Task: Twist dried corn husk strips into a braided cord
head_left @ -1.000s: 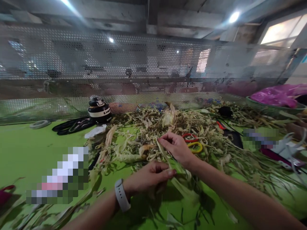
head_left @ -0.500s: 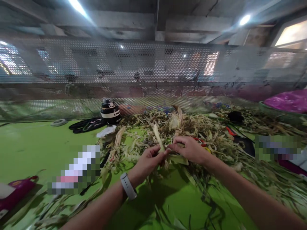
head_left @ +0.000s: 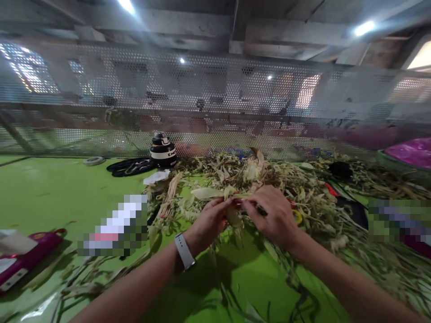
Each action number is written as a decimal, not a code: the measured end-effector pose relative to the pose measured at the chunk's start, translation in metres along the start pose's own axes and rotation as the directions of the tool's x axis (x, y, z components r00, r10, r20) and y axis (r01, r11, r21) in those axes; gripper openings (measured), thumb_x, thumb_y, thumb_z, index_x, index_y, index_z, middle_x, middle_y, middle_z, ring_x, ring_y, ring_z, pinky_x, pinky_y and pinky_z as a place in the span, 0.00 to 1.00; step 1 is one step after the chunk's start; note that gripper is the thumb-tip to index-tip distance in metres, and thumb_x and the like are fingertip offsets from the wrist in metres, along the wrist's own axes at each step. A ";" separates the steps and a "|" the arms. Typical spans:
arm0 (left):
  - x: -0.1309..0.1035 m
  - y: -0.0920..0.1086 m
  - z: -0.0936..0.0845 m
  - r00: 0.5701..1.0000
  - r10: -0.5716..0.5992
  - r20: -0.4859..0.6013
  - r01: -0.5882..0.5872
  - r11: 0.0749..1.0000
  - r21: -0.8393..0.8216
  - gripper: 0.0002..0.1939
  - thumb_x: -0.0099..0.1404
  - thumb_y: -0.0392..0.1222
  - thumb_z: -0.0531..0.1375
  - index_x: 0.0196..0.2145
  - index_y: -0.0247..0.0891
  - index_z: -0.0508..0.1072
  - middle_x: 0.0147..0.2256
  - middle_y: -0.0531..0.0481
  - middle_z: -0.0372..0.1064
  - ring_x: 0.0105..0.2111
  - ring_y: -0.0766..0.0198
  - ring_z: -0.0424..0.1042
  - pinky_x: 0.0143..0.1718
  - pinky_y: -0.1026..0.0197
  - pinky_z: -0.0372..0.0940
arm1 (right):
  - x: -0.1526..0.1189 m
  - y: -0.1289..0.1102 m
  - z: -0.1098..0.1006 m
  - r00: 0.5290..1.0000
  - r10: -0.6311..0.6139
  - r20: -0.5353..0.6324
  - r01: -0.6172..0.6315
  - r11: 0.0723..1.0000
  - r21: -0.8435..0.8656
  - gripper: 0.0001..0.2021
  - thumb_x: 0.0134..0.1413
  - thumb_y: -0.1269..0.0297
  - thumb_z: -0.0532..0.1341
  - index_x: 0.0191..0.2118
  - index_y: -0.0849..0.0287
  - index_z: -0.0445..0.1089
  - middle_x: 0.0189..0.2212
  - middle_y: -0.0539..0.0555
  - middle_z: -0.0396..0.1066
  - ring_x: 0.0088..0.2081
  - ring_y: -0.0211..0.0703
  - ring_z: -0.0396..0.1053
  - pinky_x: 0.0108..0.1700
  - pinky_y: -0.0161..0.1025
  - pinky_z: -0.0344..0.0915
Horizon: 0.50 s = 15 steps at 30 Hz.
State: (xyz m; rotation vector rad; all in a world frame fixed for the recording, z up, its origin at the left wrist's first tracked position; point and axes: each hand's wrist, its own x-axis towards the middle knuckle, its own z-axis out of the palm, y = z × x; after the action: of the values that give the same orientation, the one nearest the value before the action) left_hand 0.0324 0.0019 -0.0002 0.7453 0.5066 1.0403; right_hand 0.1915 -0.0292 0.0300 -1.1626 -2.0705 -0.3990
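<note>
My left hand (head_left: pixel 213 220), with a pale watch strap (head_left: pixel 185 251) on its wrist, pinches a pale dried corn husk (head_left: pixel 206 193) above the green table. The husk's broad end points left past my fingers. My right hand (head_left: pixel 274 214) grips the husk's thin strip on the other side, its fingertips close to the left ones. A looser husk piece (head_left: pixel 235 220) hangs down below my left fingers. Behind both hands lies a heap of dry husks (head_left: pixel 218 169). A yellow ring-shaped thing (head_left: pixel 297 217) shows just right of my right hand.
A black jar-like bottle (head_left: pixel 163 152) stands at the back, beside a coiled black cord or strap (head_left: pixel 129 167) and crumpled white plastic (head_left: pixel 156 176). A purple-red box (head_left: pixel 30 258) is at left. A perforated metal screen (head_left: pixel 215 98) closes off the back; a tub with pink plastic (head_left: pixel 411 152) is at right.
The husk's free end has swung from nearly upright down to the left. My right hand has turned over and sits lower and slightly right. The whole view has shifted a little.
</note>
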 end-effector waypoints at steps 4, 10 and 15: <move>-0.003 0.001 0.005 1.000 0.006 -0.001 -0.006 0.994 -0.112 0.06 0.53 0.36 0.63 0.31 0.35 0.74 0.31 0.50 0.74 0.31 0.67 0.70 0.34 0.66 0.62 | -0.008 -0.008 0.014 0.978 0.076 0.194 -0.085 0.996 0.039 0.10 0.56 0.60 0.55 0.30 0.60 0.68 0.29 0.56 0.67 0.34 0.44 0.62 0.37 0.40 0.57; -0.006 -0.004 0.004 0.994 -0.012 -0.105 -0.001 0.992 -0.130 0.08 0.48 0.35 0.67 0.29 0.35 0.75 0.30 0.53 0.73 0.29 0.69 0.69 0.32 0.68 0.61 | -0.010 -0.012 0.024 0.964 0.124 0.236 -0.171 0.966 0.192 0.03 0.49 0.67 0.58 0.28 0.59 0.66 0.27 0.54 0.67 0.32 0.43 0.63 0.36 0.38 0.58; -0.004 -0.003 0.002 0.989 0.031 -0.141 -0.041 0.997 -0.067 0.08 0.49 0.37 0.66 0.30 0.35 0.74 0.29 0.53 0.72 0.28 0.69 0.68 0.30 0.68 0.61 | -0.010 -0.017 0.021 0.972 0.168 0.165 -0.205 0.949 0.242 0.04 0.51 0.67 0.57 0.27 0.59 0.64 0.25 0.53 0.66 0.30 0.41 0.62 0.33 0.36 0.57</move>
State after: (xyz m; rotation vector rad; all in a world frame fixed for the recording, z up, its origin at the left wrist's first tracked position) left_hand 0.0339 -0.0033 -0.0006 0.6239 0.5760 1.1441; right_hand 0.1716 -0.0328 0.0099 -1.2432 -2.0365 0.0460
